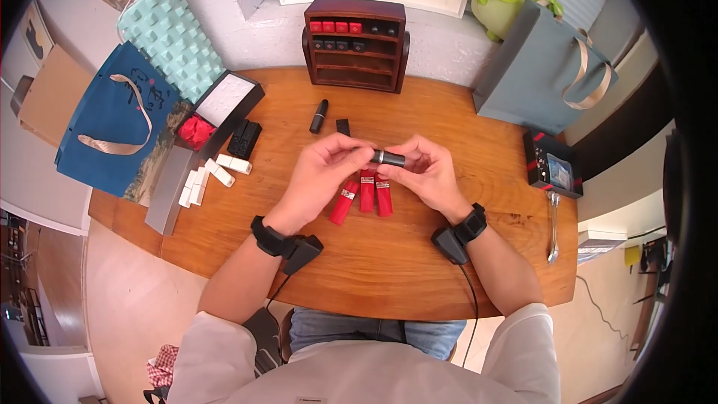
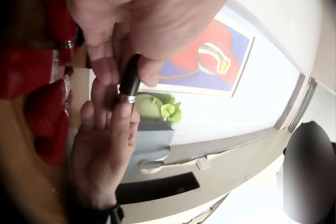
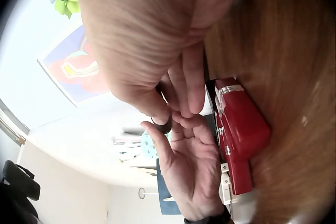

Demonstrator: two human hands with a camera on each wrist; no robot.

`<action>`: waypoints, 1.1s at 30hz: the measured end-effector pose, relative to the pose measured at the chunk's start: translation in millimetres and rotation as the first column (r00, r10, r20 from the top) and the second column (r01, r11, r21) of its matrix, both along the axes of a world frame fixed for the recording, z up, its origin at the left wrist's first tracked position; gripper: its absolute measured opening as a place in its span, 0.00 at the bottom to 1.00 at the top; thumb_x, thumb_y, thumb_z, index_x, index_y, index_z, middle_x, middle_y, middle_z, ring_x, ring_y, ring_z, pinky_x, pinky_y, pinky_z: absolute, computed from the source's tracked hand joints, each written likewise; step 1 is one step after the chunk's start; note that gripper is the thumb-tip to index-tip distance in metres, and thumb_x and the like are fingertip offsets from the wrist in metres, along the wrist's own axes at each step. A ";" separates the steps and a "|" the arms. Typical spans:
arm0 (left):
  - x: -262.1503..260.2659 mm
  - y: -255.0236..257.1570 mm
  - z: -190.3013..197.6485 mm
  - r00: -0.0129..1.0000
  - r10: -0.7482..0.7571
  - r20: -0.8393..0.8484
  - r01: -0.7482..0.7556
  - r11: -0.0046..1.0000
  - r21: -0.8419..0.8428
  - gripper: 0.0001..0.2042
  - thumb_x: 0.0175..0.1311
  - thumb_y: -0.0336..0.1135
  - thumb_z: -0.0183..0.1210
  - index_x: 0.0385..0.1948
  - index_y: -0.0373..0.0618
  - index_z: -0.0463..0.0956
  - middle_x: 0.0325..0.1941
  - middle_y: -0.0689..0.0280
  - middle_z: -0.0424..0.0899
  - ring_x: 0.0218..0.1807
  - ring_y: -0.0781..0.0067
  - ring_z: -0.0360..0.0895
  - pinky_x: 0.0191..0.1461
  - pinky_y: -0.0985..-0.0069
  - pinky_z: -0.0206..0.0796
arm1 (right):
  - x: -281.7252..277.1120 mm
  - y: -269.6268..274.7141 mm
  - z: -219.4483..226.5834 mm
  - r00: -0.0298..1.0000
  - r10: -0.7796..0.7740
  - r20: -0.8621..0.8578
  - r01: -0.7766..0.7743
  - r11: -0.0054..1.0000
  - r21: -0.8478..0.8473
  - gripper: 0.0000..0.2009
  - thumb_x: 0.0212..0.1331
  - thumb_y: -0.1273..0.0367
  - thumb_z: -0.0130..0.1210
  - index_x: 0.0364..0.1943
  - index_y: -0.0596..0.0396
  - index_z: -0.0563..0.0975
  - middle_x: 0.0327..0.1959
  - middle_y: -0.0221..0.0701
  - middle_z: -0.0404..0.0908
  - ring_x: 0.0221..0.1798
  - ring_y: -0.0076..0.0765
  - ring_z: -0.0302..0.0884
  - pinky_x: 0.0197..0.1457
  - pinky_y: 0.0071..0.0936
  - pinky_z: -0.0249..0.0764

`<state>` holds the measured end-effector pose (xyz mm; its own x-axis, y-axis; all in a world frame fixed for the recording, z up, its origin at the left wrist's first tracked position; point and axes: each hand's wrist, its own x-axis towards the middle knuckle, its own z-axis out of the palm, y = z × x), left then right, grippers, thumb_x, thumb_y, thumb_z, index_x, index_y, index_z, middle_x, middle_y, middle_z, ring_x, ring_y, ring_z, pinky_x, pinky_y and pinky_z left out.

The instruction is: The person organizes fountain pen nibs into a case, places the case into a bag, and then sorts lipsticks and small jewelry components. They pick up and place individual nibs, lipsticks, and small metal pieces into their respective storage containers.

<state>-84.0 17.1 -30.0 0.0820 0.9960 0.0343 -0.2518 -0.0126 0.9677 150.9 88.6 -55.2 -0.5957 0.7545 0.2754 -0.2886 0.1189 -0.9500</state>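
A black lipstick tube with a silver band is held level between both hands over the middle of the table. My left hand pinches its left end, with thumb and fingers covering that part. The right hand grips the other end between thumb and fingers. In the left wrist view the dark tube and its silver ring show between the two hands. Just below lie three red lipstick tubes with silvery bands. Behind the hands are a black lipstick and a small black case, partly hidden.
A dark wooden rack at the back holds red and black lipsticks. To the left are white tubes, a black box, an open gift box and a blue bag. A grey bag and metal spoons are right.
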 end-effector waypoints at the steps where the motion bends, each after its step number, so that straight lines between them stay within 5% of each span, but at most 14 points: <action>1: 1.7 -0.4 0.6 1.000 -0.001 -0.001 0.001 1.000 -0.001 0.10 0.84 0.35 0.64 0.54 0.38 0.85 0.58 0.61 0.91 0.58 0.74 0.87 0.66 0.73 0.80 | -0.1 -0.4 0.3 1.000 -0.010 0.009 0.010 1.000 0.018 0.11 0.72 0.80 0.70 0.53 0.62 0.81 0.54 0.41 0.93 0.57 0.31 0.92 0.62 0.30 0.90; 7: 5.1 -2.5 8.1 0.999 -0.016 0.041 0.015 1.000 0.015 0.12 0.80 0.28 0.68 0.59 0.37 0.86 0.64 0.59 0.90 0.60 0.75 0.87 0.65 0.74 0.80 | 0.8 -1.9 4.4 1.000 -0.016 0.010 0.017 0.999 -0.051 0.09 0.73 0.77 0.70 0.53 0.63 0.86 0.53 0.37 0.93 0.55 0.26 0.91 0.61 0.28 0.89; 11: 12.2 -3.7 1.3 0.998 0.054 -0.025 -0.052 0.996 0.073 0.06 0.80 0.29 0.68 0.51 0.37 0.85 0.52 0.64 0.91 0.50 0.78 0.87 0.57 0.77 0.81 | -7.7 -2.8 9.3 0.994 -0.078 0.072 0.075 0.996 0.041 0.09 0.71 0.75 0.73 0.52 0.59 0.89 0.52 0.33 0.94 0.53 0.26 0.91 0.56 0.28 0.87; 13: 12.7 -3.4 -6.9 0.994 0.082 -0.065 -0.073 0.988 0.133 0.05 0.80 0.29 0.68 0.47 0.37 0.84 0.46 0.67 0.90 0.46 0.80 0.87 0.53 0.78 0.81 | -11.2 -3.3 19.1 0.959 -0.236 0.155 0.110 0.818 0.565 0.11 0.66 0.72 0.76 0.50 0.54 0.91 0.48 0.34 0.93 0.47 0.34 0.90 0.49 0.31 0.84; 14: 10.6 -3.6 -9.8 0.988 0.068 -0.136 -0.056 0.994 0.093 0.07 0.82 0.32 0.68 0.46 0.38 0.83 0.44 0.69 0.88 0.42 0.82 0.85 0.49 0.79 0.79 | -9.9 -4.2 25.3 0.959 -0.236 0.160 0.106 0.816 0.568 0.11 0.66 0.72 0.76 0.50 0.54 0.91 0.48 0.34 0.93 0.47 0.34 0.90 0.49 0.31 0.84; 16: 8.7 -3.4 -8.9 0.979 0.072 -0.191 -0.059 0.996 0.074 0.08 0.83 0.35 0.67 0.45 0.39 0.82 0.41 0.71 0.86 0.39 0.84 0.83 0.46 0.80 0.78 | -10.3 0.4 44.6 0.911 -0.352 0.214 0.000 0.521 0.854 0.12 0.60 0.71 0.77 0.48 0.55 0.91 0.44 0.36 0.90 0.43 0.48 0.87 0.46 0.37 0.83; 20: 9.0 -9.3 8.5 0.979 0.126 -0.159 -0.121 0.992 0.043 0.17 0.90 0.47 0.56 0.52 0.40 0.81 0.37 0.70 0.83 0.30 0.86 0.76 0.35 0.82 0.69 | -12.4 16.8 75.1 0.825 -0.510 0.243 -0.024 0.398 0.917 0.12 0.59 0.72 0.76 0.46 0.57 0.89 0.43 0.37 0.88 0.40 0.52 0.85 0.45 0.42 0.83; 22: 5.0 -8.1 12.9 0.985 0.130 -0.115 -0.132 0.991 -0.003 0.21 0.92 0.51 0.50 0.51 0.41 0.81 0.34 0.70 0.81 0.26 0.87 0.71 0.30 0.82 0.62 | -17.7 33.4 90.9 0.747 -0.587 0.311 0.028 0.496 0.868 0.11 0.60 0.74 0.74 0.47 0.57 0.89 0.43 0.38 0.87 0.41 0.51 0.87 0.46 0.43 0.84; 27: 4.7 -7.1 9.5 0.973 0.201 -0.111 -0.200 0.980 0.020 0.25 0.90 0.58 0.51 0.48 0.40 0.82 0.29 0.73 0.78 0.28 0.86 0.69 0.32 0.80 0.61 | -43.5 78.1 102.6 0.703 -0.710 -0.042 0.296 0.239 0.925 0.12 0.62 0.73 0.74 0.48 0.56 0.88 0.44 0.38 0.89 0.44 0.50 0.90 0.47 0.40 0.87; 33: 4.0 -2.5 4.3 0.969 0.207 -0.133 -0.199 0.977 0.070 0.25 0.92 0.56 0.45 0.51 0.42 0.81 0.31 0.72 0.78 0.24 0.88 0.65 0.28 0.82 0.54 | -65.0 107.9 82.6 0.596 -0.789 -0.148 0.269 0.023 0.963 0.11 0.62 0.73 0.73 0.48 0.53 0.88 0.43 0.35 0.89 0.44 0.48 0.87 0.49 0.44 0.82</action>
<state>-80.0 14.6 -25.7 -0.1139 0.9891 0.0930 -0.1015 -0.1047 0.9893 85.8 196.5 27.4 -0.3607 0.3181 0.8768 0.5787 0.8135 -0.0571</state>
